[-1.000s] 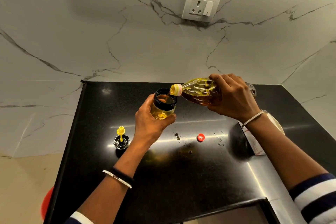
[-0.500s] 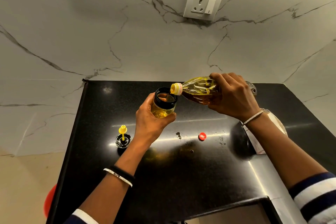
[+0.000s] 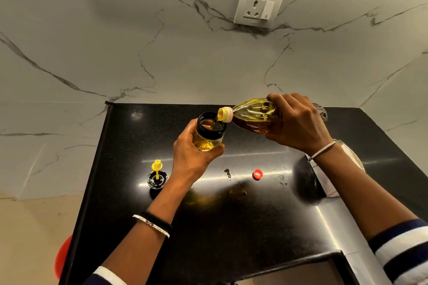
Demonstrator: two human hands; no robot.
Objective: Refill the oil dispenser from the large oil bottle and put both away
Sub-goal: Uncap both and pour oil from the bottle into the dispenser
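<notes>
We have the right hand (image 3: pixel 298 122) wrapped round the body of the large clear plastic oil bottle (image 3: pixel 252 115), fingers curled over the top. The bottle is tipped nearly flat, yellow neck pointing left. The neck sits just above the mouth of the oil dispenser (image 3: pixel 209 136), a small clear jar with a black collar, and a thin stream runs from neck to mouth.

Left hand (image 3: pixel 192 155) clamps the dispenser from the near side, thumb and fingers round its wall. The dispenser looks held up off the glossy black counter (image 3: pixel 231 227), near the middle of the back edge. We can't tell for sure that its base is clear of the top.

The black dispenser lid with yellow spout (image 3: pixel 157 177) stands on the counter toward the left edge. The small round red cap (image 3: pixel 257 174) lies mid-counter, below the bottle. A white packet (image 3: pixel 328 183) sits at the right edge, partly under the right forearm.

Status as we read it:
- **Done:** both closures are off and the pour is under way. Oil fills most of the clear wall we can see.
- **Left:** stop the pour, right the bottle, refit the red cap and the spout lid, then put both away.
- **Watch:** level is close to the collar, so overfill is the risk.
</notes>
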